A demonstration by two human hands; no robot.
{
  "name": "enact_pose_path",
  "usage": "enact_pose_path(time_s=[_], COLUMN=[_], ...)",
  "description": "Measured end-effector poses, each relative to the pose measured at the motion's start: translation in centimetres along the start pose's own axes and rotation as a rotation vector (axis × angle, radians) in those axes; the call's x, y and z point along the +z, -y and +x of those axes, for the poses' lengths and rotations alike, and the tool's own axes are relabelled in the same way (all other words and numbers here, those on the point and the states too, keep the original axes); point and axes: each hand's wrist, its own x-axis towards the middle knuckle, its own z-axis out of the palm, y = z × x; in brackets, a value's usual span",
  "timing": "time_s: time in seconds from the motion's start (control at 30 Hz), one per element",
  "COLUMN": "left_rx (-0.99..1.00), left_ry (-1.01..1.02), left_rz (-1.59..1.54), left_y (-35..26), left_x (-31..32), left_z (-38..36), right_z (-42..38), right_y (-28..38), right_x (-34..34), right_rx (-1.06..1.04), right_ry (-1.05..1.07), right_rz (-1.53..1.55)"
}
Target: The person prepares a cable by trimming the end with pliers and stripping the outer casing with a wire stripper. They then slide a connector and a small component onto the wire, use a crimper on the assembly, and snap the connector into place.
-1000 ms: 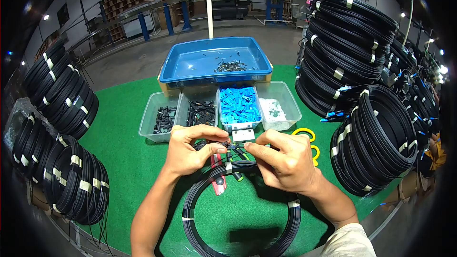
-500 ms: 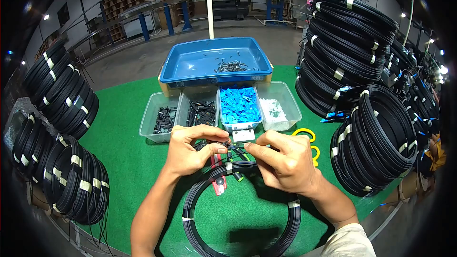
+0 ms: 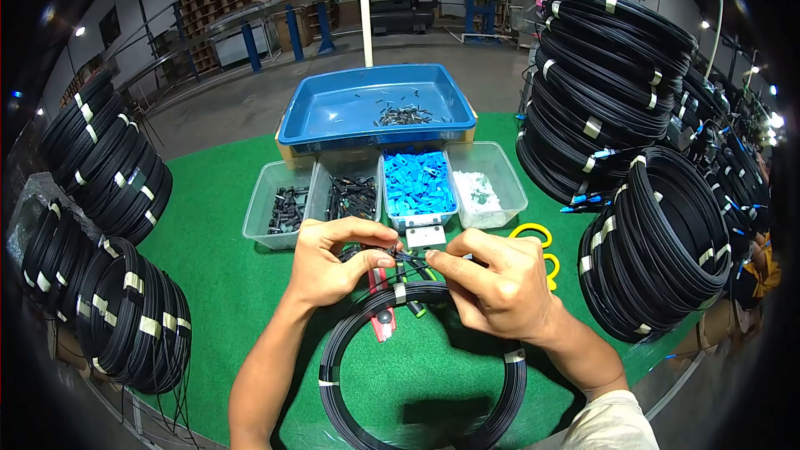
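Observation:
My left hand pinches a small black piece at a cable end between thumb and fingertips. Close beside it on the right, my right hand is closed, its thumb and forefinger on the thin end of a black cable. Below both hands a coil of black cable, bound with pale tape, lies on the green mat. A red tool and a green-and-black tool lie partly under the coil and hands. The exact parts between my fingertips are too small to tell.
Clear bins hold black parts, blue connectors and white pieces. Behind them is a blue tray. Yellow-handled scissors lie right of my right hand. Cable coils are stacked left and right. A person's part shows far right.

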Motion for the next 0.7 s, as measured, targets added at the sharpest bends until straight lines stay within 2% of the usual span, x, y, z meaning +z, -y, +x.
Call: enact_pose_path(time_s=[0.4, 0.7], left_rx=[0.044, 0.007], left_ry=[0.020, 0.005], left_rz=[-0.045, -0.039], left_y=[0.05, 0.05], left_x=[0.04, 0.06], left_z=[0.06, -0.03], right_z=[-0.03, -0.04], right_y=[0.12, 0.05], right_x=[-0.12, -0.08], right_rx=[-0.007, -0.006], right_ry=[-0.011, -0.010], right_rz=[-0.010, -0.022])
